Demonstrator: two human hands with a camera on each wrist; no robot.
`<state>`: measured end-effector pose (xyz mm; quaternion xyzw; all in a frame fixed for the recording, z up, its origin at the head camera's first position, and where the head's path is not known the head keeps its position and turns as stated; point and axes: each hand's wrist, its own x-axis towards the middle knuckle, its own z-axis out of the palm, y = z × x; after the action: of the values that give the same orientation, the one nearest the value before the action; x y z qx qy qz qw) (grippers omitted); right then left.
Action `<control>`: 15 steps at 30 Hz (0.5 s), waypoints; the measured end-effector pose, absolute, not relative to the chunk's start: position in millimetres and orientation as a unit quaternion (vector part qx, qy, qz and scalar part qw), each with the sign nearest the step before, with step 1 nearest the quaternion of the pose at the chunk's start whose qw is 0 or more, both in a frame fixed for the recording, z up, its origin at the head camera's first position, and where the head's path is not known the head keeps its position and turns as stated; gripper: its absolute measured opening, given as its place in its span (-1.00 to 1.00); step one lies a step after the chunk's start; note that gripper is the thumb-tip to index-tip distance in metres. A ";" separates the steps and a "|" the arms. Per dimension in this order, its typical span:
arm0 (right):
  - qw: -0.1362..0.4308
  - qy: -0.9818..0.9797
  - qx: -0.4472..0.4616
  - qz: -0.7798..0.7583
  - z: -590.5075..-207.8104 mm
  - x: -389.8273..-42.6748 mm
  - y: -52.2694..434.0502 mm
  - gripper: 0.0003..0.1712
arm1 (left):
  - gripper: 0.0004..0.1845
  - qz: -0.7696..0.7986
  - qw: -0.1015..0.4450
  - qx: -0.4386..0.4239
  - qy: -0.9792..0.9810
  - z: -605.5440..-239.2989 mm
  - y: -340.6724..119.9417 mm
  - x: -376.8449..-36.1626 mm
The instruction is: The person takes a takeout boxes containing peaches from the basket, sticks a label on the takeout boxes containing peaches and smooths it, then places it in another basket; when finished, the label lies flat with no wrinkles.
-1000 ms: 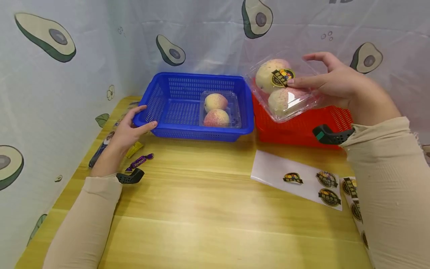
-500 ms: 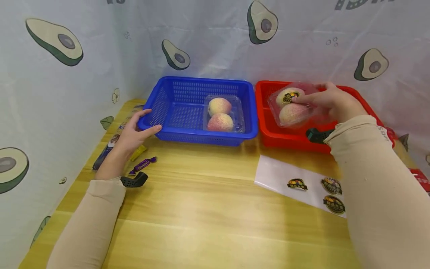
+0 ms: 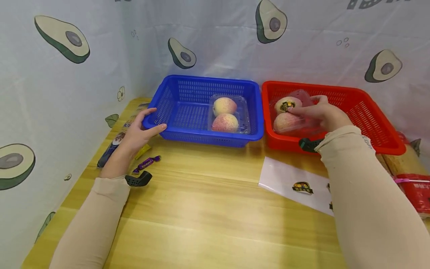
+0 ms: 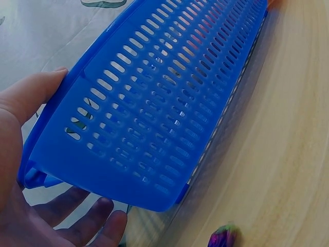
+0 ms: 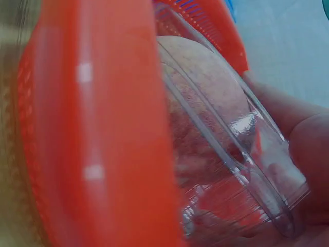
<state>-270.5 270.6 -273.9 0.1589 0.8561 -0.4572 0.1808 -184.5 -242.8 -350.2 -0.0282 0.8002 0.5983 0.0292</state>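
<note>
My right hand (image 3: 326,113) grips a clear plastic clamshell box (image 5: 267,193) by its right side, thumb over the lid. Two peaches (image 3: 285,122) show inside, and a black and gold sticker (image 3: 286,106) is on the lid above one. The box is within the red basket (image 3: 366,119), at its left end; the basket's wall hides part of it in the right wrist view. My left hand (image 3: 136,132) holds the near left corner of the blue basket (image 4: 128,118), one digit on the rim and fingers at its end. Inside the blue basket sits a second clear box (image 3: 242,112) with two peaches.
A white sticker sheet (image 3: 279,175) lies before the red basket, partly under my right arm. Purple (image 3: 146,163) and yellow wrapped sweets (image 3: 143,151) and a dark packet (image 3: 109,151) lie near my left forearm. A red bag (image 3: 416,190) stands at the right edge.
My right hand has lowered the peach box from above the red basket into its left end. My left hand stays at the blue basket's corner. The head view has shifted slightly.
</note>
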 end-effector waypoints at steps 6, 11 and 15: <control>0.208 0.871 0.180 -0.407 -271.6 -273.0 271.6 0.39 | -0.10 0.601 0.029 -0.028 0.799 -350.2 -243.4 -185.5; 0.219 0.870 0.188 -0.401 -272.8 -278.9 272.2 0.35 | -0.10 0.597 0.027 -0.027 0.801 -351.4 -243.2 -185.8; 0.222 0.874 0.189 -0.388 -269.7 -280.0 270.0 0.35 | -0.11 0.603 0.027 -0.026 0.797 -352.3 -242.3 -186.1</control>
<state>-280.0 270.0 -269.7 0.1894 0.8740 -0.3884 0.2222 -186.1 -242.3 -352.3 -0.0261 0.7971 0.6027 0.0265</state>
